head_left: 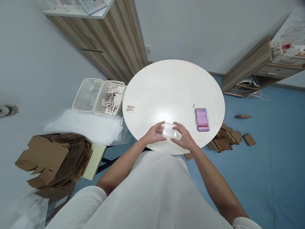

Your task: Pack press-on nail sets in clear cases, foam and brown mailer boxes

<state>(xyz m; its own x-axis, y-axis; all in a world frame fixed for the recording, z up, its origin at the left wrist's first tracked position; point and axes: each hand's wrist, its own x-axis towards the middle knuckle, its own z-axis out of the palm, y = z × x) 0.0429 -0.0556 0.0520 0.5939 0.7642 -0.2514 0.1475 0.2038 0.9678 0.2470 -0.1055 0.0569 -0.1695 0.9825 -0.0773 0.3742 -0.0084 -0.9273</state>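
A small clear plastic box (169, 130) is held between my two hands over the near edge of the round white table (176, 86). On its left side, my left hand (155, 133) grips it with thumb and fingers. My right hand (183, 136) holds the right side, its index finger over the top and its thumb at the lower edge. A small card with pinkish oval pieces (130, 108) lies at the table's left edge. To the right on the table rests a purple package (202, 120), partly pixelated.
Left of the table are a white basket of cards (111, 97), an open clear-lined basket (87, 94), white plastic sheets (83, 125) and stacked flat cardboard (52, 156). Cardboard boxes (225, 139) lie on the blue floor at right. Wooden cabinets (95, 38) stand behind.
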